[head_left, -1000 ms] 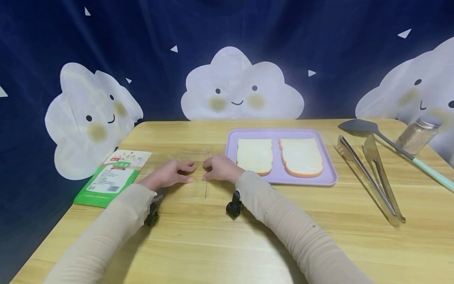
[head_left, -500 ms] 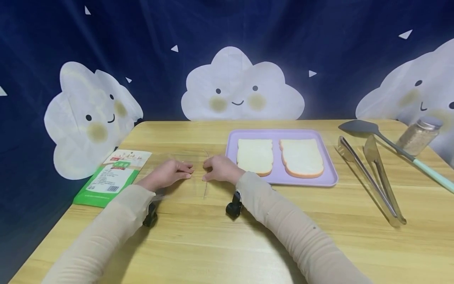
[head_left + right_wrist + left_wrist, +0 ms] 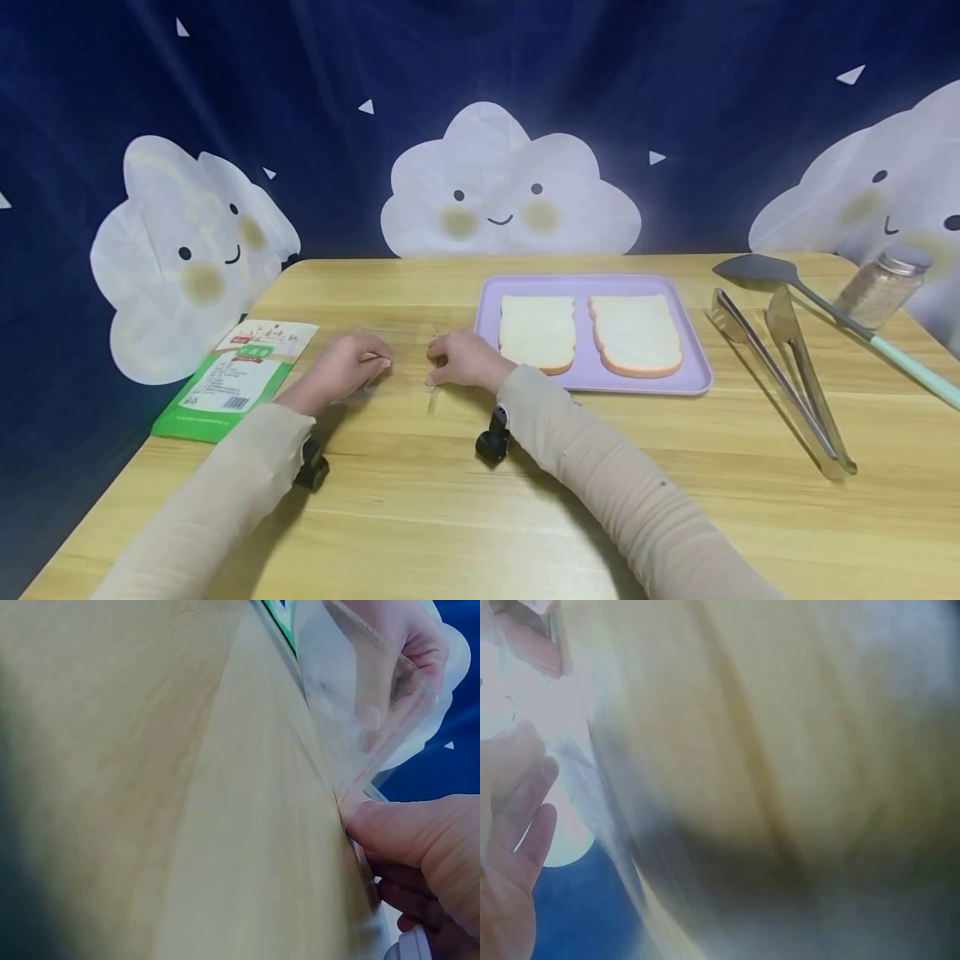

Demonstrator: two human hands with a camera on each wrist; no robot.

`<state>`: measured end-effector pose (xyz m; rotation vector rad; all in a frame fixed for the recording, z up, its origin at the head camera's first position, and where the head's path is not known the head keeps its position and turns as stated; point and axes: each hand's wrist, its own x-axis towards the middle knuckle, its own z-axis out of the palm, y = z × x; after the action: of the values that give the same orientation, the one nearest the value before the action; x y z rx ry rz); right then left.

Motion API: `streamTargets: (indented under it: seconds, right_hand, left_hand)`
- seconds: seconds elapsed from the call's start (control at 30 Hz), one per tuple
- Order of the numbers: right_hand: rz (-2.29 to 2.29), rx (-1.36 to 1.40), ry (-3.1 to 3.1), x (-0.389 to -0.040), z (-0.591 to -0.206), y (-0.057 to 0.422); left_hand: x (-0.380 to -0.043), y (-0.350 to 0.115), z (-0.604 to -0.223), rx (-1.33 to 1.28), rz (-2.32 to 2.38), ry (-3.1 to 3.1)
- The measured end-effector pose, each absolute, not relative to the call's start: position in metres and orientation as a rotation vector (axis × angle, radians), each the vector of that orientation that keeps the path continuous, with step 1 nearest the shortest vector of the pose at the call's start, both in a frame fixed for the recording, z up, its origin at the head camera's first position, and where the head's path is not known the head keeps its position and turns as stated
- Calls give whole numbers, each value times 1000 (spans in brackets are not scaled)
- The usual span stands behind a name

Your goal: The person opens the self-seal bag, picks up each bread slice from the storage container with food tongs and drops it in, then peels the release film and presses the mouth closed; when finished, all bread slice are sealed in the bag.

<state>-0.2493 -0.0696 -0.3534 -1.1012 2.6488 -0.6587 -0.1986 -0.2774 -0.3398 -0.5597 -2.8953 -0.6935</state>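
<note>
Right wrist view: I see the right hand (image 3: pixel 450 855) pinching the edge of a clear bag (image 3: pixel 330 686) between thumb and fingers, close to the table (image 3: pixel 180 787). The left hand (image 3: pixel 416 649) shows partly through the bag, fingers curled on its raised part. Caution: too thin a pinch could let the edge slip; a hard pull could tear it.

Left wrist view: I read the bag running between both hands. Glare and blur hide how much of it the left hand pinches. Caution: static cling could bunch the layers together.

Head view: I locate the bag between the hands, between the green pack (image 3: pixel 228 379) and the tray (image 3: pixel 695 367) of bread (image 3: pixel 536 333). Caution: the right sleeve (image 3: pixel 540 417) lies just beside the tray; a wide sweep could shift it.
</note>
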Motion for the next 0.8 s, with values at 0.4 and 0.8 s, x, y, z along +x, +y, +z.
streamTargets:
  seconds: [0.4,0.8]
  right_hand:
    - [-640,-1088,2655,-249,-354,-70]
    - [-654,-1061,2643,-248,-353,-69]
  left_hand:
    - [-192,-279,-336,-445,-679,-2729]
    - [-190,-281,-337,-343,-837,-2595]
